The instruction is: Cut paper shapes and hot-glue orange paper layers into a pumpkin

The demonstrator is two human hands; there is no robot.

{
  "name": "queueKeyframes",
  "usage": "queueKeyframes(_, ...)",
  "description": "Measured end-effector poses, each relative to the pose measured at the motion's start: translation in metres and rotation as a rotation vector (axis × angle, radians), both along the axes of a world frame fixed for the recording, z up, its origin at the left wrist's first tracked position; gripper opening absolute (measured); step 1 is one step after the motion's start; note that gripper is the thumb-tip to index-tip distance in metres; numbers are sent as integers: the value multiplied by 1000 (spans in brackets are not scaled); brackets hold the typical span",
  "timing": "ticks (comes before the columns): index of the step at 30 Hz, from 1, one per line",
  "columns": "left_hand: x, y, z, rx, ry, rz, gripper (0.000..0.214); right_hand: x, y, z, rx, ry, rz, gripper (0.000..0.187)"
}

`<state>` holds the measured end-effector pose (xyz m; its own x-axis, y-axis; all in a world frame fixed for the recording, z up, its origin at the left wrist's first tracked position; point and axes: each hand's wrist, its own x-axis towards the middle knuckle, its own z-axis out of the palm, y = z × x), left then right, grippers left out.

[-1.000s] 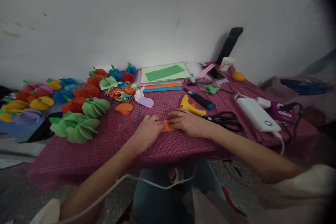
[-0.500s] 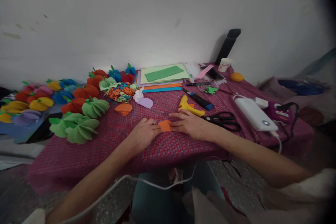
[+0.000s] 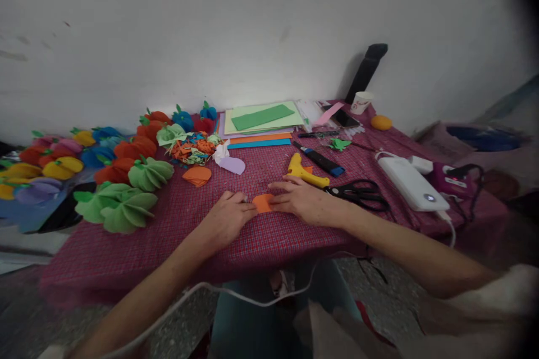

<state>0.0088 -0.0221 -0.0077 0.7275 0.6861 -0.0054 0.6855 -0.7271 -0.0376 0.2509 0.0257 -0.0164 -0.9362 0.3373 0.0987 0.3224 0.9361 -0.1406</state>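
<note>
A small orange paper piece (image 3: pixel 263 203) with a rounded edge lies on the checked cloth between my two hands. My left hand (image 3: pixel 229 217) has its fingers curled together at the paper's left edge, the thumb and fingertips closed on it. From the right, my right hand (image 3: pixel 305 201) reaches in with fingers stretched and apart, the lower fingertips resting on the paper's right edge. Its thumb is hidden. Just beyond that hand lie a yellow glue gun (image 3: pixel 304 171) and black-handled scissors (image 3: pixel 362 193). More orange paper pieces (image 3: pixel 197 175) lie beyond my left hand.
Paper pumpkins in several colours (image 3: pixel 126 202) crowd the left side. Paper scraps (image 3: pixel 193 148), a lilac piece (image 3: pixel 232 165), stacked sheets (image 3: pixel 261 119) and a utility knife (image 3: pixel 322 160) lie farther back. A white power bank (image 3: pixel 410 182), purple adapter (image 3: pixel 450 180) and paper cup (image 3: pixel 361 102) stand right.
My hands stay at the orange paper with only slight finger shifts; a bit more of the paper shows between them. The view has moved very slightly.
</note>
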Motion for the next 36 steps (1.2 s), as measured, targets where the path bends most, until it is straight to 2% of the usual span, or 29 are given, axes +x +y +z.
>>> queueKeyframes(6, 0, 2, -1, -33, -33, 8, 30, 0, 0, 0, -13, -4, -4, 41)
queueKeyframes(12, 6, 5, -3, 21, -60, 57, 37, -8, 4, -2, -8, 17, -52, 39)
queueKeyframes(18, 8, 7, -4, 8, -55, 72, 32, -10, 6, -5, -10, 19, -81, 35)
queueKeyframes(22, 14, 2, -5, 41, -58, 104, 28, -4, 8, -5, 5, 22, -92, 36)
queueKeyframes(25, 22, -8, -5, 102, -111, 153, 30, 3, 8, -4, 48, 75, -152, 42)
queueKeyframes(27, 27, -14, -5, 126, -149, 182, 37, 6, 4, -4, 66, 108, -194, 42)
queueKeyframes(31, 30, -20, -10, 120, -158, 215, 69, 3, -8, -7, 52, 133, -242, 38)
queueKeyframes(36, 27, -23, -21, 82, -129, 225, 80, -5, -13, -15, 39, 126, -217, 43)
